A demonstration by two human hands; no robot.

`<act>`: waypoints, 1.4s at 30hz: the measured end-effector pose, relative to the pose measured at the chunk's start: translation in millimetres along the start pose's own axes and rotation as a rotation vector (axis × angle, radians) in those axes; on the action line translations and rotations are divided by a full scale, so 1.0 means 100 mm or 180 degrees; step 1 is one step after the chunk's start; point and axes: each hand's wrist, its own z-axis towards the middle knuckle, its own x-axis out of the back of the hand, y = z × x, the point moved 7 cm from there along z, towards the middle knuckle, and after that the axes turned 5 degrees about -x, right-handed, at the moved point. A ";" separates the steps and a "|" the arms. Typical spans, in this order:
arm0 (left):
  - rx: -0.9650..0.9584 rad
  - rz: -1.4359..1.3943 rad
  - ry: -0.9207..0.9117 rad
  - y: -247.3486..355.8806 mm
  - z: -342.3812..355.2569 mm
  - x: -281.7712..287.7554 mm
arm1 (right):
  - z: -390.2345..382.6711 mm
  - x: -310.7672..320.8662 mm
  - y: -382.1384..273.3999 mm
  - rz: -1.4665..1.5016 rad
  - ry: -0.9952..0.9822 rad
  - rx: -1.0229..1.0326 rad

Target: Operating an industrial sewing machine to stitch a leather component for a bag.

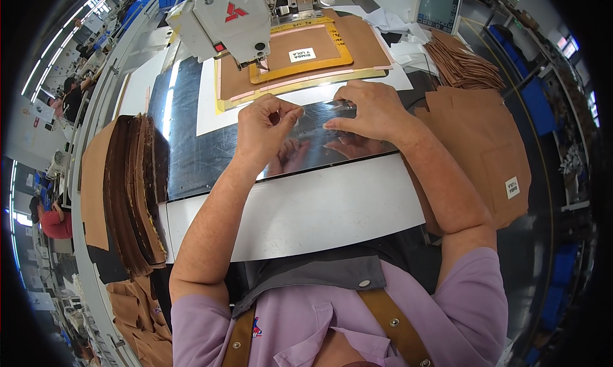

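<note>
My left hand [268, 123] hovers over the shiny metal plate [211, 156], thumb and forefinger pinched together. Whatever is in that pinch is too small to make out. To its right, my right hand [373, 112] is held above the same plate with thumb and fingers apart and nothing visible between them. Just beyond both hands lies a brown leather-like panel [370, 44] with a white label [302, 55]. A yellow clamp frame [345, 51] surrounds the label. The white sewing machine head [231, 22] stands over the frame's left side.
At the left is a thick stack of brown panels [96, 182]. More brown panels [472, 121], one labelled, lie at the right, with a fanned pile [463, 64] behind them. A control screen [439, 6] stands at the back right. White cloths [389, 22] lie near it.
</note>
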 end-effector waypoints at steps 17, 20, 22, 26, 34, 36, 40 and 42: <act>0.0311 -0.0047 0.0030 -0.29 0.06 -0.03 | 0.31 -0.20 -0.03 0.1605 -0.0164 0.0233; 0.0763 -0.0659 0.0146 -0.43 0.06 -0.04 | 0.32 -0.21 0.13 0.1500 -0.0021 -0.0057; 0.1051 -0.1207 0.0221 -0.48 0.06 -0.08 | 0.30 -0.21 0.18 0.1226 -0.0059 -0.0378; 0.1052 -0.1997 0.0609 -0.40 0.12 -0.16 | 0.25 -0.41 0.13 0.2824 -0.0143 -0.0274; 0.1359 -0.2634 0.0650 -0.30 0.09 -0.33 | 0.38 -0.46 0.03 0.3728 -0.0006 -0.0198; 0.1319 -0.2451 0.0656 -0.29 0.08 -0.33 | 0.39 -0.44 0.02 0.3725 0.0076 -0.0148; 0.1194 -0.2161 0.0678 -0.38 0.10 -0.36 | 0.37 -0.46 0.10 0.3604 -0.0034 -0.0352; 0.1295 -0.2197 0.0651 -0.41 0.09 -0.39 | 0.37 -0.50 0.18 0.3645 -0.0051 -0.0444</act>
